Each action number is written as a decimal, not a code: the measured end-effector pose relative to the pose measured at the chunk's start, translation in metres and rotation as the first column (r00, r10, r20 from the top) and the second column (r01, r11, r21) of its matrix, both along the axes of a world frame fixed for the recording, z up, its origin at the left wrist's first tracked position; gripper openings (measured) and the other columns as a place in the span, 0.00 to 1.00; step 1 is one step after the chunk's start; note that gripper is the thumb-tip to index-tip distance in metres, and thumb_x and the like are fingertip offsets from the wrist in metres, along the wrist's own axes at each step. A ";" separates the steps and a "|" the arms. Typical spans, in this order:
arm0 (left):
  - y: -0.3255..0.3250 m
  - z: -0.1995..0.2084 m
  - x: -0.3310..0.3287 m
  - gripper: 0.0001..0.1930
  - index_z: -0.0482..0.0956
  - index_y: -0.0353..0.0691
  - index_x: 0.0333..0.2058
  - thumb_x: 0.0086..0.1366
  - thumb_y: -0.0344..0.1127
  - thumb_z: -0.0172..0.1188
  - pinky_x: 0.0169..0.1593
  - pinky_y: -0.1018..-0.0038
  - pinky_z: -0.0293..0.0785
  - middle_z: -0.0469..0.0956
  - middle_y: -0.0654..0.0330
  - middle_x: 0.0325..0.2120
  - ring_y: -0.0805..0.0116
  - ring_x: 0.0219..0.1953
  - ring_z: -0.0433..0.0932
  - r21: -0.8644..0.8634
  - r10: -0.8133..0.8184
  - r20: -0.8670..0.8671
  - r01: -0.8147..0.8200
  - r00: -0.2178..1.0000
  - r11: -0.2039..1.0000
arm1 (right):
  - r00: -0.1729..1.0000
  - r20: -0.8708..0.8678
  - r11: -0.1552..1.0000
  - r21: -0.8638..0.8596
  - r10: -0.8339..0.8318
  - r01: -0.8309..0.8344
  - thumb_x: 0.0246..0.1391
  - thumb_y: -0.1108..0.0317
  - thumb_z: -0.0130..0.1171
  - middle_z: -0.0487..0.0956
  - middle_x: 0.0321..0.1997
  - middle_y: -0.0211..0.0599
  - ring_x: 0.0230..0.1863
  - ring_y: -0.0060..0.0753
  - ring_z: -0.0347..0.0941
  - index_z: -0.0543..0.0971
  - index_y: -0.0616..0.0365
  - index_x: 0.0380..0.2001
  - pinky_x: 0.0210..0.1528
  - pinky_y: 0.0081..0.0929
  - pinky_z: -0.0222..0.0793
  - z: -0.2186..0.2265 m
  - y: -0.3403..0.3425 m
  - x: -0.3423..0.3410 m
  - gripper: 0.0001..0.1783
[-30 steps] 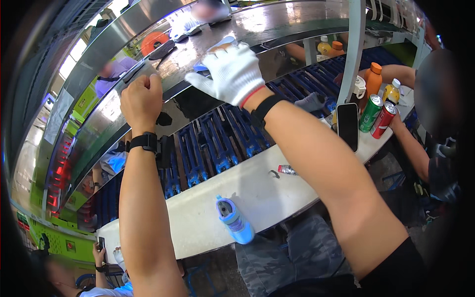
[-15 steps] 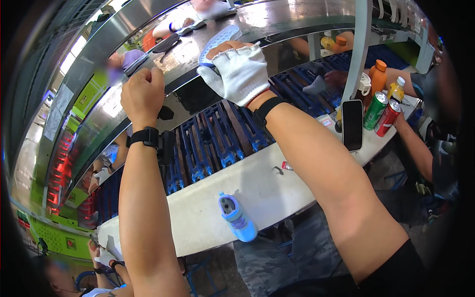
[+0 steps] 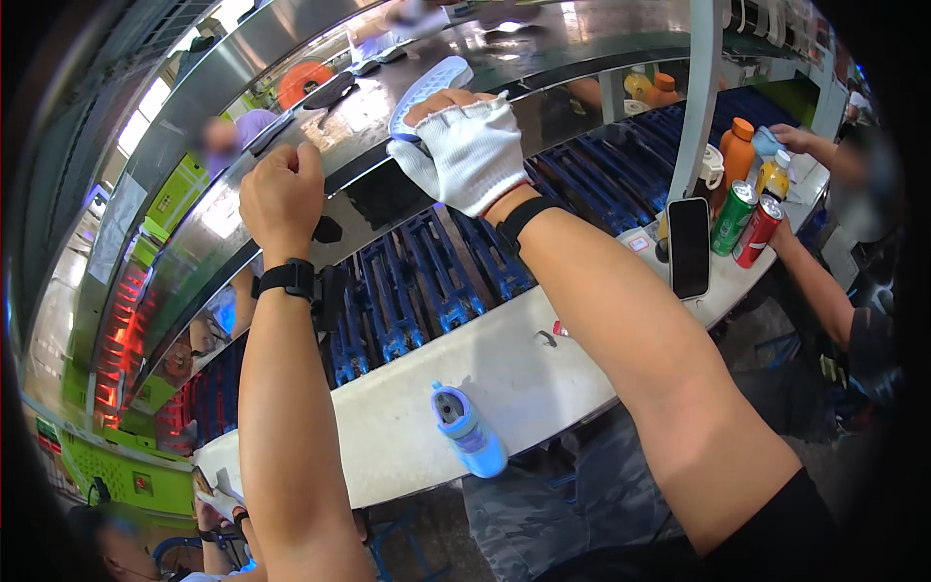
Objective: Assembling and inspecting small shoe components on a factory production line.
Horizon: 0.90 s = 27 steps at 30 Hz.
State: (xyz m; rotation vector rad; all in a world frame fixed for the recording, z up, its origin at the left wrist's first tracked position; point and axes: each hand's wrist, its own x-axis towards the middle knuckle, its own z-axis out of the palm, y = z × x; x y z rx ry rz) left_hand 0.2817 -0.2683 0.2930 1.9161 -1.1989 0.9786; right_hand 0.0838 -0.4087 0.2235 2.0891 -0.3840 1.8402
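On the long white surface, toward the right, a black-screened smartphone is near a green metal drink can, with a red metal drink can just beside that. Behind the cans are a tall orange bottle and a clear plastic bottle of yellow drink. Blue metal conveyor slats run beyond the surface; a bright-green plastic crate is at lower left.

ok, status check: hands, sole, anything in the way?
Right hand: gloved, gripping pale blue sole. Left hand: bare, curled, palm side hidden. Dark piece beyond left hand, apart from the sole. Blue shoe on white table.
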 end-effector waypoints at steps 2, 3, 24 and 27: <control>0.002 0.003 0.000 0.20 0.89 0.41 0.28 0.68 0.50 0.60 0.42 0.48 0.82 0.87 0.44 0.29 0.36 0.34 0.86 -0.003 0.018 0.005 -0.018 1.000 1.000 | 1.000 0.012 1.000 -0.003 0.020 -0.020 0.64 0.45 0.68 0.88 0.44 0.36 0.48 0.45 0.85 0.87 0.49 0.41 0.54 0.47 0.77 0.003 0.002 0.001 0.19; 0.002 0.002 0.000 0.20 0.89 0.41 0.28 0.68 0.50 0.60 0.42 0.48 0.82 0.86 0.44 0.29 0.36 0.34 0.86 -0.003 0.011 0.005 -0.011 1.000 1.000 | 1.000 0.010 1.000 0.003 0.024 -0.024 0.64 0.45 0.68 0.88 0.44 0.36 0.48 0.45 0.85 0.87 0.49 0.42 0.54 0.47 0.77 0.001 0.002 0.000 0.19; 0.000 -0.001 0.003 0.20 0.89 0.41 0.27 0.68 0.50 0.60 0.41 0.48 0.82 0.86 0.45 0.27 0.37 0.33 0.86 -0.034 -0.021 0.036 0.023 0.999 0.999 | 1.000 0.015 1.000 0.010 -0.004 0.004 0.64 0.44 0.68 0.87 0.45 0.37 0.50 0.47 0.85 0.87 0.48 0.44 0.55 0.48 0.78 -0.002 0.002 -0.001 0.20; 0.000 0.001 0.003 0.20 0.89 0.40 0.27 0.68 0.50 0.60 0.41 0.49 0.82 0.86 0.45 0.27 0.37 0.33 0.86 -0.037 -0.015 0.043 0.017 0.999 0.999 | 1.000 0.020 1.000 0.000 0.002 -0.002 0.64 0.44 0.68 0.87 0.45 0.36 0.50 0.47 0.85 0.87 0.48 0.43 0.55 0.48 0.78 -0.002 0.001 0.000 0.20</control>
